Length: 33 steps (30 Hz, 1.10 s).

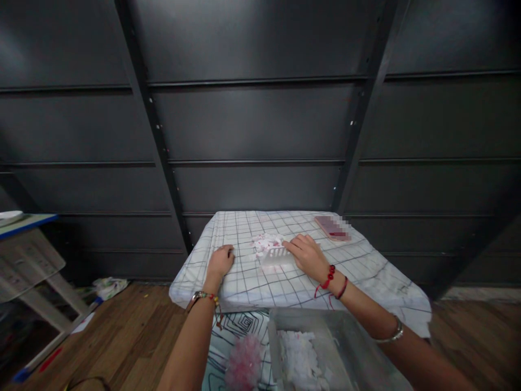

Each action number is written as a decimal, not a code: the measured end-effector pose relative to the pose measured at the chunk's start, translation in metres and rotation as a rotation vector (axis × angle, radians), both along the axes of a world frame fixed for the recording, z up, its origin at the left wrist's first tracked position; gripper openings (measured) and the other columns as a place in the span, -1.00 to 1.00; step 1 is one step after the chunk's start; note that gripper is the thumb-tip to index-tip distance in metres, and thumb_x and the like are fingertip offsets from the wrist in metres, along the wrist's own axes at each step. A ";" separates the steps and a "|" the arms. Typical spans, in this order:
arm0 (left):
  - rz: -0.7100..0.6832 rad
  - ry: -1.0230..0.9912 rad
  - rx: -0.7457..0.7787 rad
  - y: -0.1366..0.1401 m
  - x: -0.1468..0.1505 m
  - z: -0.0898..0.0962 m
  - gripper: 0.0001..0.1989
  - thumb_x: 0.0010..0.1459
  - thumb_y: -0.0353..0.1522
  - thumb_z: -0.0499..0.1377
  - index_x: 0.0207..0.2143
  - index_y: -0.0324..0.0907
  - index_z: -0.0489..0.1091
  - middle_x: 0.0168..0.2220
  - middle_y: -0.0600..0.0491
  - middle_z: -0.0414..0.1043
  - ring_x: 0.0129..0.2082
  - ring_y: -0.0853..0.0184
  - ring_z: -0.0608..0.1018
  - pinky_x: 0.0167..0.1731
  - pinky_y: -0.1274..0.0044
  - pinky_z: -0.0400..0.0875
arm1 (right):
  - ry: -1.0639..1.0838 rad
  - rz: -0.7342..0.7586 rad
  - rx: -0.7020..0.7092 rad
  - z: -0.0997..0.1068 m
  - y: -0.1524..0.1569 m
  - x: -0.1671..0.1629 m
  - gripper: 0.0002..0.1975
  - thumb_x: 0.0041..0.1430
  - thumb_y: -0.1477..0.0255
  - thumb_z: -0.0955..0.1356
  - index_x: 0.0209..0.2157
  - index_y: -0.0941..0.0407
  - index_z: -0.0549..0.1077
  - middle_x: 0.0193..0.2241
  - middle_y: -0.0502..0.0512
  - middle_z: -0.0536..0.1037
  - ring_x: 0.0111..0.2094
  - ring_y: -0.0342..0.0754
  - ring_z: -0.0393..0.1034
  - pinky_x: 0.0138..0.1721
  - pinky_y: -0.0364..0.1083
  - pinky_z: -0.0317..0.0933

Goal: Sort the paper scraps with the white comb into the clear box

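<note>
On the checked tablecloth, my right hand (307, 255) grips the right end of a small white slotted plastic basket (274, 258). Its fingers lie over the edge, and that end is hidden beneath them. A loose heap of small white pieces with pink marks (265, 243) sits at the basket's far left side; I cannot tell how many lie inside it. To the left, my left hand (222, 262) rests on the cloth, apart from the basket, fingers loosely bent and holding nothing.
A phone-like pink slab (331, 227) lies at the cloth's (240, 282) back right. Below the table edge stands a grey plastic bin (345, 326) with white strips (299, 355) inside. Beside it is a fluffy pink thing (245, 361). Dark panels (256, 125) rise behind.
</note>
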<state>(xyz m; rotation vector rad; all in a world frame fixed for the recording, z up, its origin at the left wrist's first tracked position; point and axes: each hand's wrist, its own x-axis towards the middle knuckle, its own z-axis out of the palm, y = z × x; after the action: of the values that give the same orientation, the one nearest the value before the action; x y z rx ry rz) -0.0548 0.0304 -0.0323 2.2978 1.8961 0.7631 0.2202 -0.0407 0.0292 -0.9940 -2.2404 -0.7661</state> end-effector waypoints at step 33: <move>0.016 0.013 0.011 -0.003 0.002 0.005 -0.70 0.06 -0.50 0.01 -0.13 -0.27 0.37 -0.12 -0.05 0.42 -0.13 0.29 0.44 -0.09 0.56 0.23 | -0.115 -0.074 -0.069 0.013 -0.032 -0.004 -0.76 0.09 0.66 0.16 -0.37 0.19 0.42 -0.51 0.10 0.40 -0.41 -0.06 0.18 -0.35 -0.10 0.01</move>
<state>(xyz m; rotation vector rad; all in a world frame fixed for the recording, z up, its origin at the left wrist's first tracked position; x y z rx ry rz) -0.0532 0.0271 -0.0274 2.3025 1.9223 0.7636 0.2164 -0.0732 0.0418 -1.0969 -2.3536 -0.8017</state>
